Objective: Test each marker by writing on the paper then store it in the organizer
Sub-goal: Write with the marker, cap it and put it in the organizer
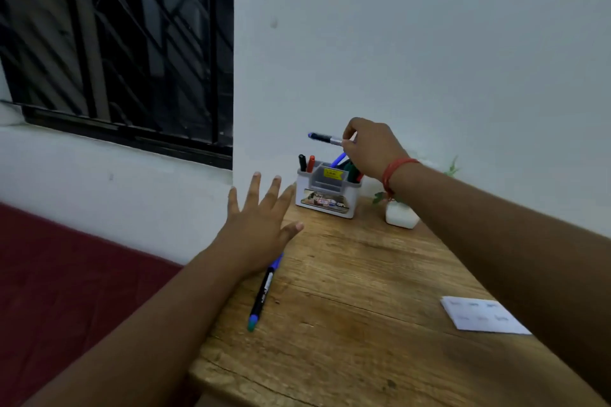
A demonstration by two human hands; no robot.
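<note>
My right hand [370, 149] pinches a blue-tipped marker [324, 138] by one end and holds it level in the air, just above the grey organizer [325, 190]. The organizer stands at the far end of the wooden table [357, 291] against the wall and holds several markers, black, red, blue and green. My left hand [261, 225] hovers with spread, straight fingers over the table's left edge and holds nothing. Just below it a black marker with a blue cap [264, 291] lies on the table. The white paper [482, 314], with faint blue marks, lies at the right.
A small white pot with a green plant [401, 216] stands right of the organizer. The white wall rises directly behind the table. A barred window [125, 43] is at the upper left. Dark red floor [66, 291] lies beyond the table's left edge.
</note>
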